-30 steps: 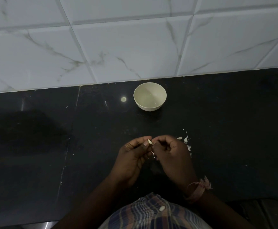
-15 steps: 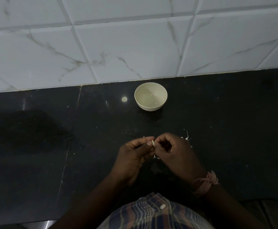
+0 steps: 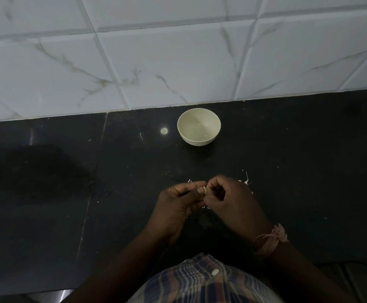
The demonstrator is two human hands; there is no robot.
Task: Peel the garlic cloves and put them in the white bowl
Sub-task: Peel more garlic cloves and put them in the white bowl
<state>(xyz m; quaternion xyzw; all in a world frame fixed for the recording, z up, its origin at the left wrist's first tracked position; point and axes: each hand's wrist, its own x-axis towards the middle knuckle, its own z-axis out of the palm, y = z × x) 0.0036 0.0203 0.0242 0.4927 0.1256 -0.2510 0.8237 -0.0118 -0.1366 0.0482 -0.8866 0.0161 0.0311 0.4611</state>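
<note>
Looks like a home kitchen to me: black stone countertop point(image 3: 298, 160) against a wall of white marble-veined tiles point(image 3: 167, 68), small white bowl point(image 3: 199, 127) on it.

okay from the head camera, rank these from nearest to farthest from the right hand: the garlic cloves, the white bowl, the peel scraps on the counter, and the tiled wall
From the right hand:
1. Garlic clove: only one shows, pinched at its fingertips, against the left hand.
2. Peel scraps: just beyond it, to the right.
3. White bowl: farther back.
4. Tiled wall: behind the bowl.
</note>
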